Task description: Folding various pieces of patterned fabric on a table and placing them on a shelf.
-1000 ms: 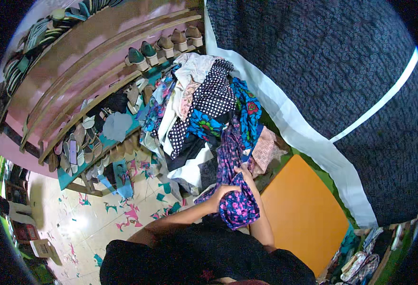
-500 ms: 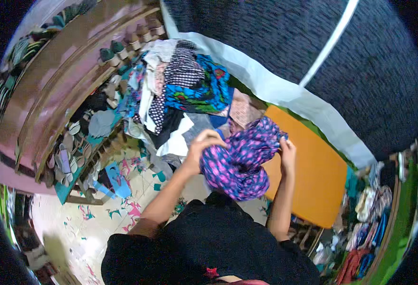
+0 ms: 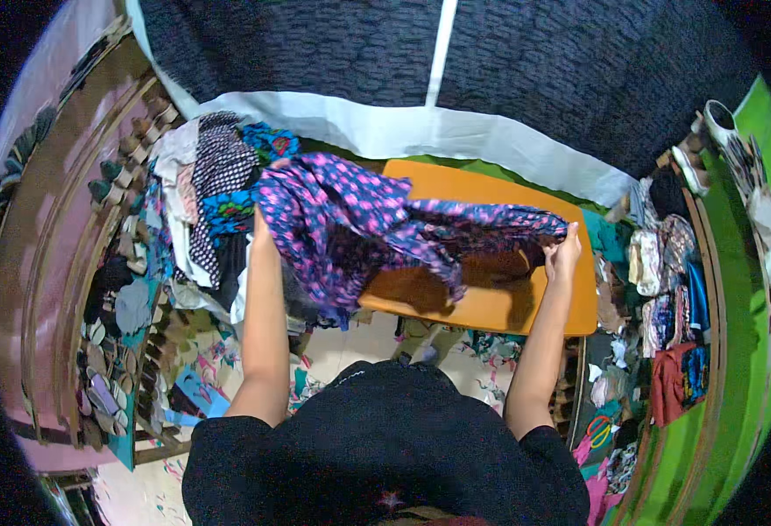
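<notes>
Far L: pink wall, wooden shoe rack, then clothes pile above scrap-strewn tiled floor. L hand at garment's L part, fingers mostly hidden, can't tell if gripping. Navy/pink floral garment spread betw. hands, partly over orange tabletop; dark curtain w/ white border beyond. R hand fingers clamped on garment's R end. Far R: folded clothes, green wall.

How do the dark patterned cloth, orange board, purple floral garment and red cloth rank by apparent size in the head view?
Largest to smallest:
1. Dark patterned cloth
2. Orange board and purple floral garment: too alike to rank, as one partly covers the other
3. Red cloth
</notes>
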A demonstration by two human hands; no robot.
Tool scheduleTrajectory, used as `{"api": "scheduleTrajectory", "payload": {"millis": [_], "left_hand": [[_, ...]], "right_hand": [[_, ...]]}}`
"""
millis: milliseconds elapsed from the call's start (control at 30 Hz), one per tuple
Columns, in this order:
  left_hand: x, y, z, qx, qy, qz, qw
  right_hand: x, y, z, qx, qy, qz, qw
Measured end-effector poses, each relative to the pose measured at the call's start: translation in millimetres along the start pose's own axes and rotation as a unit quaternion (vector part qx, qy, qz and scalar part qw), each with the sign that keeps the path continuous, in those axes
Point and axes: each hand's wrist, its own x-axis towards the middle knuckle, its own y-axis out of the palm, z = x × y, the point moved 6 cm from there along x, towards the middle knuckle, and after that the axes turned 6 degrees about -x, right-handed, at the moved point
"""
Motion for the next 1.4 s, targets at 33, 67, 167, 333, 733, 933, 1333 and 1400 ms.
{"api": "scheduleTrajectory", "payload": {"millis": [33,67,167,333,733,933,1333,1400], "left_hand": [[16,3,9,-0.168,-0.034,0.048,0.984],[35,-6,14,-0.171,-0.037,0.052,0.983],[90,-38,22,-0.017,-0.019,0.092,0.995],[142,35,20,0.756,0.299,-0.069,0.578],[119,293,-15,0.731,0.584,-0.123,0.331],[62,224,64,0.484,0.433,0.133,0.749],[-69,46,232,0.446,-0.357,0.161,0.805],[-52,60,222,0.437,-0.378,0.161,0.8]], "right_hand": [[13,-13,6,0.001,-0.004,-0.008,1.0],[26,-28,10,0.0,-0.001,-0.046,0.999],[70,-63,23,0.041,-0.001,-0.081,0.996],[130,-68,78,0.006,-0.024,-0.025,0.999],[181,-44,156,0.32,-0.115,0.151,0.928],[159,-111,-18,0.299,0.124,0.086,0.942],[67,-112,-141,0.17,0.309,-0.028,0.935],[69,-119,-144,0.161,0.302,-0.005,0.94]]}}
